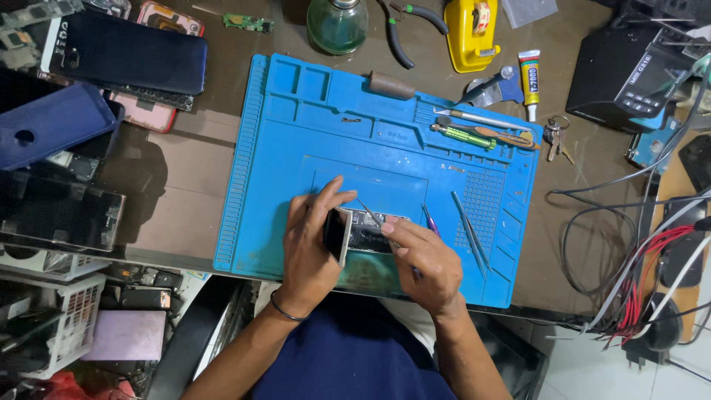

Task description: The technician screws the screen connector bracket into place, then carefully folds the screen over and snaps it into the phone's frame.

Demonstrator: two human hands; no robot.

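An opened smartphone (370, 230) lies on the blue silicone work mat (296, 126), its insides showing. My left hand (311, 244) grips its lifted screen panel (338, 235) at the left side, tilted up on edge. In my right hand (422, 259) is a thin metal tool (369, 213), pinched between the fingertips, with its tip over the phone's upper edge. A dark band sits on my left wrist.
Tweezers (468, 230) and a purple-handled tool (429, 219) lie on the mat to the right. Screwdrivers, a glue tube (530, 78), keys, pliers, a green glass bottle (337, 24) and a yellow dispenser sit behind. Phones and cases pile up at left; cables and a black station at right.
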